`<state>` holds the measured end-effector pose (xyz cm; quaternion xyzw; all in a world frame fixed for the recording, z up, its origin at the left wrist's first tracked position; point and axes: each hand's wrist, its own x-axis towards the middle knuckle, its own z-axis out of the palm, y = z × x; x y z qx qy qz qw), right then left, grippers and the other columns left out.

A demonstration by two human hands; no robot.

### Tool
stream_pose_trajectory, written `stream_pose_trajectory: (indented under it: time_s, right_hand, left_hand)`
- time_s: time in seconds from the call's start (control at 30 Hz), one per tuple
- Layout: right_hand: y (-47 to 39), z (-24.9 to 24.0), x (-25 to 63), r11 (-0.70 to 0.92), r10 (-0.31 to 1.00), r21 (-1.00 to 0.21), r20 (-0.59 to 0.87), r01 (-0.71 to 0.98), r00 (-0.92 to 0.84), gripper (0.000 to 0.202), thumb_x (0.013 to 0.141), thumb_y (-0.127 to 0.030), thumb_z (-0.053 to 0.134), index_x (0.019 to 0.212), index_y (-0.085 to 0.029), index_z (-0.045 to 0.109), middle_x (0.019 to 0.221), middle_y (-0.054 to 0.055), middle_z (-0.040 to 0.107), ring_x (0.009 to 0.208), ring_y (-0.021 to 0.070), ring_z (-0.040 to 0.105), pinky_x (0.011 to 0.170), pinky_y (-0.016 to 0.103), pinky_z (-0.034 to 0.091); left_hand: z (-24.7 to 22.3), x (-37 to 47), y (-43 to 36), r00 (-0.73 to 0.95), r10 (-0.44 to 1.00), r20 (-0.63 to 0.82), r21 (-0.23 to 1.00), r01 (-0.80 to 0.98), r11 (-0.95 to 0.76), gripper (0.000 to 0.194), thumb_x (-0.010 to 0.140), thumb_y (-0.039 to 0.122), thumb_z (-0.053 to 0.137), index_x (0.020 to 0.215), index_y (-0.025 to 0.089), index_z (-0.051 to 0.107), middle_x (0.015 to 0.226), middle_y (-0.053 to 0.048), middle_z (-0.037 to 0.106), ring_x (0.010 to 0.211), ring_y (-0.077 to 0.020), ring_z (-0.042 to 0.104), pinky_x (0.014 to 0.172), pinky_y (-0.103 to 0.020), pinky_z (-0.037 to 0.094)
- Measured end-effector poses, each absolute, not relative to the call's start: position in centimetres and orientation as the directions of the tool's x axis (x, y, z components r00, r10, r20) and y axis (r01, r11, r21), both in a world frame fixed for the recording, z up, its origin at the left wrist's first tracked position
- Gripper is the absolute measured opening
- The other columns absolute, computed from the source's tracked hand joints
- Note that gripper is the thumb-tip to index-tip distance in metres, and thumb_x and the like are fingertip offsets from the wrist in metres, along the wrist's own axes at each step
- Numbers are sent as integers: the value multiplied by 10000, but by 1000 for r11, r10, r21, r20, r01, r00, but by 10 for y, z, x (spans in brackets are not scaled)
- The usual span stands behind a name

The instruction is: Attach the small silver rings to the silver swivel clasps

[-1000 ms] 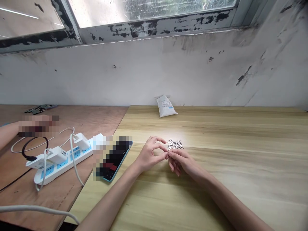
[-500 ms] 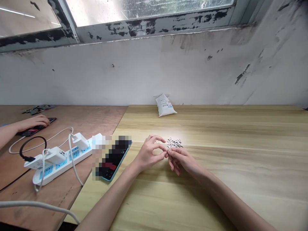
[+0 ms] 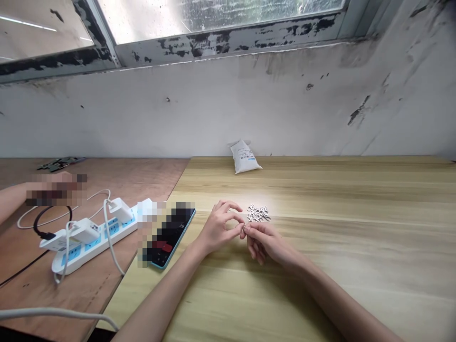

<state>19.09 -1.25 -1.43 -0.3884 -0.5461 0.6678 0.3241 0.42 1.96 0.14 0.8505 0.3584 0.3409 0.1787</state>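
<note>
My left hand [image 3: 219, 228] has its thumb and index finger pinched together at the tips, its other fingers curved above. Against it, the thumb and index finger of my right hand [image 3: 265, 240] are also pinched, with the other fingers curled below. Between the meeting fingertips is a small metal clasp [image 3: 244, 227], mostly covered, so its details do not show. Just beyond my right hand lies a small heap of silvery metal clasps [image 3: 259, 213] with loops and hooks, flat on the wooden table [image 3: 338, 237].
A phone [image 3: 173, 237], partly pixelated, lies left of my left arm. A white power strip [image 3: 103, 242] with chargers and cables occupies the reddish table. A white plastic packet [image 3: 245, 157] stands by the wall. Another person's forearm [image 3: 12, 197] reaches in at far left.
My right hand has shifted slightly left and toward me, and more of the clasp heap shows. My left hand has barely moved, and both keep their pinch.
</note>
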Motion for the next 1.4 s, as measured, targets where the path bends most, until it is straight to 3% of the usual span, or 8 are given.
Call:
stream_pose_trajectory:
  time_s: [0.13,0.9,1.4]
  right_hand:
    - [-8,-16,193,-210,893,-975,-160,-76,-420,382,854,-560,550,828,-179,552,501,-39,593,345,78,483,348,169,329]
    - [-8,-17,190,-197,898,-980,-172,-22,-404,415,824,-590,543,814,-175,537,468,-41,579,316,81,471,327,172,296]
    - [-12,-19,191,-131,894,-989,-145,63,-423,421,862,-587,531,837,-168,565,526,-43,559,364,70,468,375,179,325]
  left_hand:
    - [3,5,19,507,725,467,552,473,-687,103,854,207,625,825,237,719,1075,-45,643,1082,-209,532,981,-382,409]
    - [1,5,22,561,660,500,500,436,-749,120,887,199,606,873,229,721,1055,-43,668,1064,-199,548,960,-381,413]
    - [-1,8,17,450,707,545,390,610,-689,65,843,208,621,794,211,664,1064,-32,666,1035,-206,556,885,-360,394]
